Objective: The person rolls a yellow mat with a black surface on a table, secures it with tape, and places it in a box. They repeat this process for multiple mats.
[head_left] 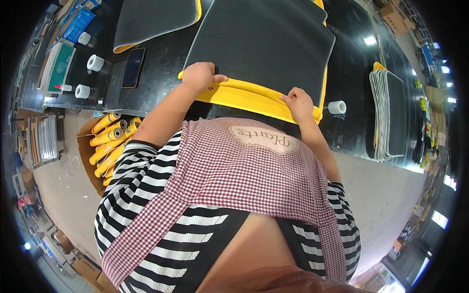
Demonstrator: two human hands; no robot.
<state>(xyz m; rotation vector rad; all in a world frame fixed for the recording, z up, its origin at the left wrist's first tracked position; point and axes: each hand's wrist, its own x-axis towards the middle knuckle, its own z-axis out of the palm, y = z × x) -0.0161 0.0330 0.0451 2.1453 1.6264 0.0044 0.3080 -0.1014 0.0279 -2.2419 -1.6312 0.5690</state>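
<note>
A large black mat [259, 51] with a yellow underside lies on the table in front of me. Its near edge is turned up into a yellow fold [249, 96] along the table's front. My left hand [198, 77] is closed on the left end of this fold, thumb pointing right along it. At the fold's right end, my right hand [299, 103] pinches the edge, its thumb toward the left. The fingers beneath the mat are partly hidden on both hands.
Another black mat [151, 22] lies at the far left. A phone [133, 68] and white tape rolls [95, 62] sit left, another white roll [337, 107] right. Stacked mats [386, 115] stand farther right. A cardboard box [85, 146] of yellow rolls [110, 141] is below left.
</note>
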